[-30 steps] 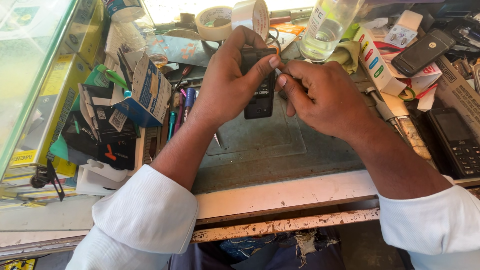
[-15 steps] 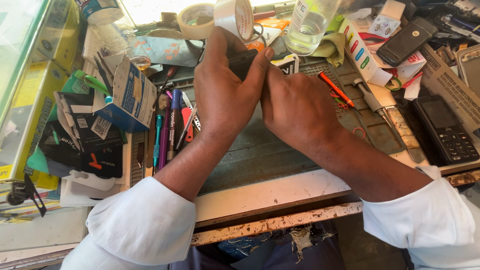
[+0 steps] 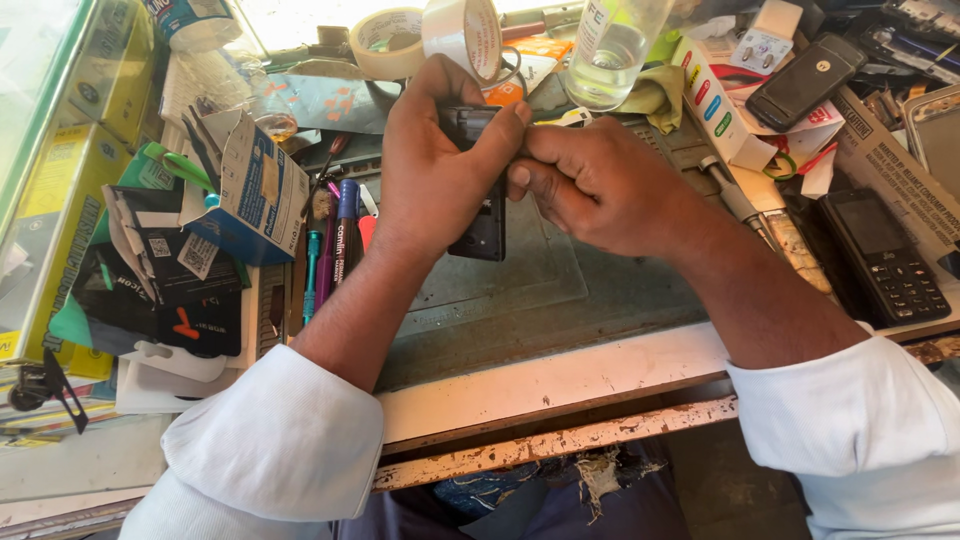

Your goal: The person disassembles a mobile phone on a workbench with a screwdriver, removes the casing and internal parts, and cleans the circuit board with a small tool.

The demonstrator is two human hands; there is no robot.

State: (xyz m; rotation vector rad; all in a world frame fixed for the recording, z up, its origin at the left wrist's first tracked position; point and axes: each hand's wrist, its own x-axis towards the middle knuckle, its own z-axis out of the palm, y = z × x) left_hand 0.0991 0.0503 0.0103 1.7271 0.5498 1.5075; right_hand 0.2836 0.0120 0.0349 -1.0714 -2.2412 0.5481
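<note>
Both hands are now sitting a little lower and further apart than half a second ago, when they were pressed back to back over the device; the right hand is drawing off to the side, so more of the dark casing is showing.

The left hand (image 3: 432, 170) is grasping a small black phone body (image 3: 480, 200) upright above the bench (image 3: 520, 300), thumb wrapping over its top edge and fingers behind, apparently to steady it. The right hand (image 3: 610, 185) is closing its grip against the upper right corner of that casing, fingertips curling in as if pinching or prying at something there; whether a small part is sitting between those fingertips cannot be told. Holding the piece raised, tilted toward the head camera, seems to be giving a clear look at the edge being worked.

Moving outward, one grey mat (image 3: 520, 270) is lying directly beneath the hands. Two rolls of tape (image 3: 385, 40) are resting just beyond the left hand, and one clear bottle (image 3: 615, 50) is standing behind the right hand. Two more dark phones are lying to the right: one keypad handset (image 3: 885, 265) near the edge and one plain-backed handset (image 3: 805, 80) further back. Several pens (image 3: 335, 250) are lying left of the mat beside one open blue-and-white carton (image 3: 250, 190).
</note>
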